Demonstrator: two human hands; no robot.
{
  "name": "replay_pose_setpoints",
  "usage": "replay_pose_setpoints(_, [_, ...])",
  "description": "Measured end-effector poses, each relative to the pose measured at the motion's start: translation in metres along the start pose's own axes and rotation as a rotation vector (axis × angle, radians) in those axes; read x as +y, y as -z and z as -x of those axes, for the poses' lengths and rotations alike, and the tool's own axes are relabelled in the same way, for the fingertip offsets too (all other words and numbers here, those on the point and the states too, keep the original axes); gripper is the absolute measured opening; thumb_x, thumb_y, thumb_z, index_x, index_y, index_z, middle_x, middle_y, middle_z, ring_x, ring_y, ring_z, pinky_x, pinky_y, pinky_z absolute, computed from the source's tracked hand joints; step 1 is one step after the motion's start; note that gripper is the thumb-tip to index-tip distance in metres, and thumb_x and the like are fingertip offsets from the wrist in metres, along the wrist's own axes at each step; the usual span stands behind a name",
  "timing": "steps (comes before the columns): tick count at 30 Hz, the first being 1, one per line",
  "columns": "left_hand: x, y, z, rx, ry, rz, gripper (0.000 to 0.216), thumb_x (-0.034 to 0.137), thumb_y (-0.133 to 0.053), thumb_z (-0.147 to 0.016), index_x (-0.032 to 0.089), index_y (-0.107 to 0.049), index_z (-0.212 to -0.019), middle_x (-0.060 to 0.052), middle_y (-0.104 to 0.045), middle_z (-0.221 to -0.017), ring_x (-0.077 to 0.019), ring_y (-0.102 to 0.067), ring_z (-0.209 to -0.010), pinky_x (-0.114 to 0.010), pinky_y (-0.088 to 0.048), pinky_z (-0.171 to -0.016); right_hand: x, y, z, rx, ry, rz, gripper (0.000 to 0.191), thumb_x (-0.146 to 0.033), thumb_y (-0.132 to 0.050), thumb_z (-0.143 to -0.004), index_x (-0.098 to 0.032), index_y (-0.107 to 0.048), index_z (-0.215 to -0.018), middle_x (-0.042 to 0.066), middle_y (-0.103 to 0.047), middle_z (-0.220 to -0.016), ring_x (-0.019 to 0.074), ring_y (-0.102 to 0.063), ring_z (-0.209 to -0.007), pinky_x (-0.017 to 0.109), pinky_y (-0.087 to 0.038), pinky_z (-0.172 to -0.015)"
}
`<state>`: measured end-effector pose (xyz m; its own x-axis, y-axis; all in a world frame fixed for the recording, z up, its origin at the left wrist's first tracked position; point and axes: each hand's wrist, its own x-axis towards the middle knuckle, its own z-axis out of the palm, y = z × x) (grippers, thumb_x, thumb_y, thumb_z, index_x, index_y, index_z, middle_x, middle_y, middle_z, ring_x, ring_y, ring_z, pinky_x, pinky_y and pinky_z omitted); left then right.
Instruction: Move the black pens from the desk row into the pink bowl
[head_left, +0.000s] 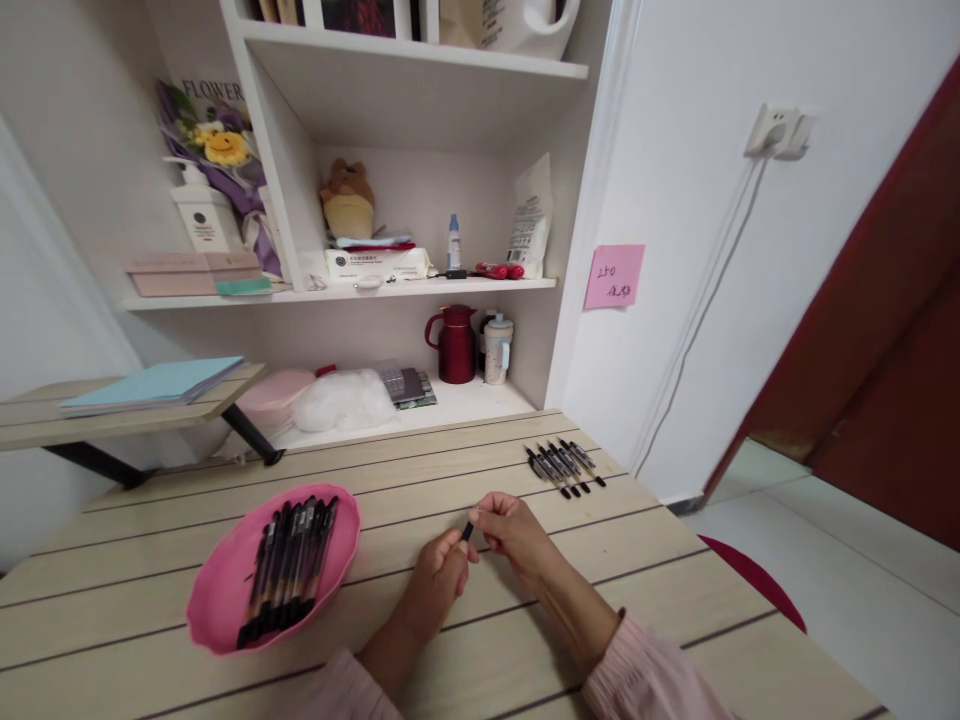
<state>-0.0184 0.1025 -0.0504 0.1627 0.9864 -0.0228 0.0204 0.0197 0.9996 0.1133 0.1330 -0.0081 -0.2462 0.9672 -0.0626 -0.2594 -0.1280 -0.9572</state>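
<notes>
Both hands meet over the middle of the wooden table [600,560], fingers curled inward and pinching one black pen [467,531] between them. The left hand [437,580] closes round the pen's lower part, which is hidden inside the fist, while the right hand [514,530] grips its upper end with thumb and fingertips; only a short black stretch of the pen shows in the gap between the two. Whether the cap is on or off cannot be told.

To the left of the left hand, near the table's front edge, sits a pink bowl [225,600] holding a bundle of black pens [289,570] lying side by side. Beyond the right hand, toward the far right corner of the table, a row of black pens [562,466] lies flat on the wood, well apart from the bowl. Behind the table stands a white shelf [420,290] with a red jug [455,345], and a pink note [613,277] sticks to the wall at its right.
</notes>
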Motion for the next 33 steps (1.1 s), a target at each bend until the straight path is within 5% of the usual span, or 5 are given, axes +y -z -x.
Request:
replay_pose_setpoints(6, [-0.0004,-0.0010,-0.0006,0.014,0.009,0.004,0.023,0.036,-0.041,-0.080,0.018,-0.050,-0.071,0.011,-0.035,-0.035,-0.0045,-0.017,-0.029,-0.022,-0.012,-0.036,-0.0003,0.0008,0.0006,-0.106,-0.024,-0.041,0.032,-0.034,-0.074,-0.055,-0.015,-0.057,-0.075,-0.005,-0.052,-0.052,0.0028,-0.036,-0.038,0.018,-0.017,-0.038])
replay_pose_setpoints(10, [-0.0011,-0.0015,-0.0008,0.018,0.016,0.003,0.022,0.035,-0.042,-0.080,0.018,-0.050,-0.070,0.011,-0.035,-0.035,-0.0044,-0.019,-0.029,-0.021,-0.012,-0.035,-0.0001,0.0018,-0.0004,-0.023,0.018,0.017,0.032,-0.034,-0.076,-0.053,-0.015,-0.051,-0.060,-0.008,-0.044,-0.042,0.0021,-0.031,-0.035,0.019,-0.015,-0.038])
replay_pose_setpoints(14, [0.0000,-0.0018,-0.0006,0.016,0.013,0.009,0.022,0.035,-0.041,-0.080,0.018,-0.049,-0.070,0.011,-0.034,-0.034,-0.0041,-0.017,-0.028,-0.021,-0.011,-0.035,0.0003,0.0037,-0.0013,-0.098,-0.010,0.011,0.032,-0.035,-0.074,-0.056,-0.015,-0.057,-0.074,-0.006,-0.051,-0.050,0.0029,-0.035,-0.038,0.018,-0.017,-0.038])
replay_pose_setpoints(27, [0.0010,-0.0017,-0.0012,0.018,0.008,0.016,0.023,0.038,-0.044,-0.078,0.018,-0.050,-0.069,0.011,-0.035,-0.035,-0.0046,-0.018,-0.031,-0.021,-0.011,-0.036,0.0008,0.0048,-0.0019,-0.009,0.052,0.037,0.030,-0.034,-0.075,-0.054,-0.015,-0.053,-0.060,-0.008,-0.043,-0.043,0.0025,-0.029,-0.037,0.019,-0.016,-0.038])
replay_pose_setpoints(33, [-0.0028,-0.0011,-0.0034,0.026,-0.002,0.017,0.023,0.038,-0.043,-0.078,0.018,-0.051,-0.070,0.011,-0.033,-0.034,-0.0052,-0.018,-0.031,-0.022,-0.012,-0.037,0.0023,0.0056,-0.0039,-0.097,0.014,0.004,0.030,-0.035,-0.073,-0.057,-0.014,-0.060,-0.074,-0.004,-0.051,-0.053,0.0031,-0.035,-0.039,0.019,-0.018,-0.038])
